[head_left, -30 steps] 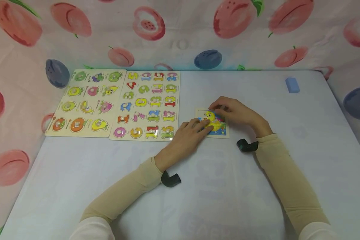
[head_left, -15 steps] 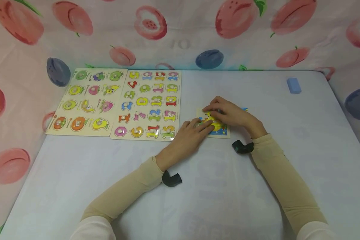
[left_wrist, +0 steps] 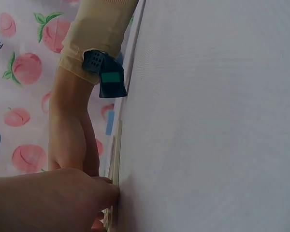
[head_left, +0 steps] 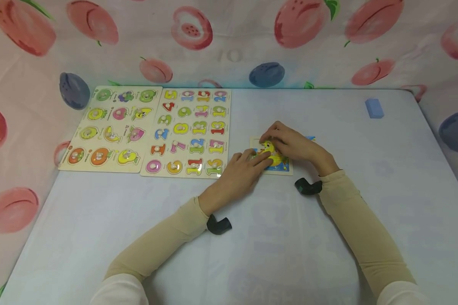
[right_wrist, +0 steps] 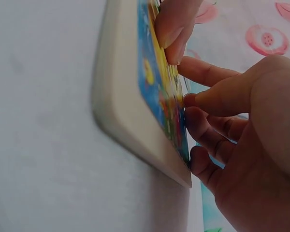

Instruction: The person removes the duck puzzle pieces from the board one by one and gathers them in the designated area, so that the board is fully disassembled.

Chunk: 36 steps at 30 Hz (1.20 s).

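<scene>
A small wooden duck jigsaw puzzle lies on the table, a yellow duck on blue in its pale frame. My left hand rests its fingertips on the picture, fingers mostly straight. From the upper right my right hand bends over the puzzle with its fingertips at the top part. In the right wrist view, the thumb and fingers of the right hand touch the picture near the fingertips of the left hand. Whether they pinch a piece is hidden. A blue corner shows behind the right hand.
A number peg board and a fruit peg board lie side by side on the left. A blue block sits at the far right. Fruit-printed cloth stands behind the table.
My right hand has moved left over the top of the puzzle, then drawn back slightly, showing the duck's head again. The blue corner has appeared behind it. The left hand stays in place.
</scene>
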### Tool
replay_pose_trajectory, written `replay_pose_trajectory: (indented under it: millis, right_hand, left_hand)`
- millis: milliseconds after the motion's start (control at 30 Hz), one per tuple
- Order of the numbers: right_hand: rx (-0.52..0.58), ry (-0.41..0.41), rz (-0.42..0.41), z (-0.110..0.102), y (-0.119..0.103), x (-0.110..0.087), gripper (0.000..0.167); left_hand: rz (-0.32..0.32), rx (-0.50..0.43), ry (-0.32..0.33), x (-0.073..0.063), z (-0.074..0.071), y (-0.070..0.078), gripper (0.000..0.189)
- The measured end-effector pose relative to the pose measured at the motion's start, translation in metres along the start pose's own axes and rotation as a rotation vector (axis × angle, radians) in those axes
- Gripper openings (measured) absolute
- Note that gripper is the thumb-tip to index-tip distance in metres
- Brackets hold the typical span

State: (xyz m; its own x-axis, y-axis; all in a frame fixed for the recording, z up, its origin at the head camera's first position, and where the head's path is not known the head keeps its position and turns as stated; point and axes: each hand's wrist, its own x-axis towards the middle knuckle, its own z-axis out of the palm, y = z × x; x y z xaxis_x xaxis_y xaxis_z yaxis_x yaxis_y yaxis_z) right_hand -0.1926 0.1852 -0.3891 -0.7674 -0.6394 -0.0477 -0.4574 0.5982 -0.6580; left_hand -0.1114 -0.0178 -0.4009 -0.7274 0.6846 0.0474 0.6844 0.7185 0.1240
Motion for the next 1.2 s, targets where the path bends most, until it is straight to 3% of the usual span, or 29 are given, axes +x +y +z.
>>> replay_pose_trajectory:
  millis: [833,1200]
  right_hand:
    - [-0.002,0.004,-0.003,-0.0001,0.0021,0.001,0.03]
    - [0.08,0.016,-0.005,-0.0055,0.004,-0.0038,0.024]
  left_hand:
    - [-0.004,-0.016,0.008,0.0003,-0.0023,0.001,0.04]
    - [-0.004,0.003,0.004,0.0003,-0.0025,0.0008,0.04]
